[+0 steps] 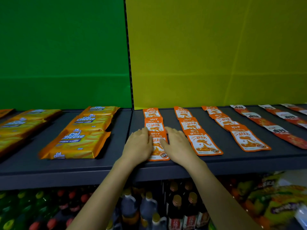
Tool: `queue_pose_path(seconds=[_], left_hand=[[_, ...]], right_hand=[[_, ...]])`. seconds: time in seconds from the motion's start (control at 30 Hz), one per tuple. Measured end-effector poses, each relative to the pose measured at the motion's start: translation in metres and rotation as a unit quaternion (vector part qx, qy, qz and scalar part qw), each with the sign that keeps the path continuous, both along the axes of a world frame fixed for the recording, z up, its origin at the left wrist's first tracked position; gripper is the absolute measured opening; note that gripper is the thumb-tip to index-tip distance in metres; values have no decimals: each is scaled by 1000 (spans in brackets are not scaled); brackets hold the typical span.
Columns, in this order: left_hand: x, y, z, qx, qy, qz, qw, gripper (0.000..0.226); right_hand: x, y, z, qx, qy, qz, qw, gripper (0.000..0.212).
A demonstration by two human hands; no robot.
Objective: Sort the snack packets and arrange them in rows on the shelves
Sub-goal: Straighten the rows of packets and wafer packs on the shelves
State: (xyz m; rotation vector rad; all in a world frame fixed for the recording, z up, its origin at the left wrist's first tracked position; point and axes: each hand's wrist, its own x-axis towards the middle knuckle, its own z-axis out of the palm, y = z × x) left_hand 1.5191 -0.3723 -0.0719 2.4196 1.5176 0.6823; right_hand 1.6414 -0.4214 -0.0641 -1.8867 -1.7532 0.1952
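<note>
On the dark shelf [116, 165], small orange-and-white snack packets lie in rows running front to back. The nearest packet [157, 147] of the leftmost orange row lies between my hands. My left hand [139, 146] rests flat on its left edge, and my right hand [178, 146] lies flat on its right edge, fingers spread. Two more orange rows [197, 135] [239, 131] lie to the right. Red-and-white packet rows [272, 128] follow at the far right. Orange Cal Cheese wafer packs [78, 141] sit in rows on the left.
A green back panel [63, 52] stands behind the left bay and a yellow one [216, 52] behind the right. Below the shelf stand dark sauce bottles [176, 208], green and red capped bottles [41, 209] and colourful snack bags [274, 200].
</note>
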Motion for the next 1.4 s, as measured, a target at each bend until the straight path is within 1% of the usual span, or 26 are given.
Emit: queue_pose_path(seconds=[0.13, 0.3, 0.43, 0.53, 0.6, 0.7, 0.83, 0.93, 1.07, 1.3, 1.4], left_hand=[[0, 3, -1, -5, -4, -9, 1000, 34], [-1, 11, 9, -44, -62, 9, 997, 27], [3, 26, 24, -107, -62, 44, 991, 37], [10, 45, 25, -126, -58, 50, 989, 33], [14, 56, 24, -117, -60, 52, 990, 32], [19, 67, 22, -94, -66, 59, 992, 32], [22, 77, 18, -78, -35, 55, 995, 36], [24, 80, 17, -70, -13, 46, 996, 39], [23, 83, 16, -63, 5, 39, 997, 39], [22, 82, 14, -49, 13, 33, 998, 40], [21, 82, 13, -50, -12, 34, 998, 38]], right_hand=[[0, 3, 3, -9, 6, -6, 1000, 42], [0, 16, 8, -25, 32, -4, 999, 47], [1, 41, 12, -56, 45, -23, 997, 46], [4, 63, 17, -79, 48, -44, 995, 46], [5, 73, 18, -86, 48, -54, 994, 48], [6, 82, 16, -70, 48, -57, 995, 47], [7, 87, 13, -64, 43, -60, 995, 45], [6, 89, 11, -60, 36, -60, 996, 39], [5, 88, 9, -55, 35, -62, 996, 38], [1, 83, 9, -49, 33, -64, 996, 39], [-1, 77, 13, -42, 45, -67, 996, 40]])
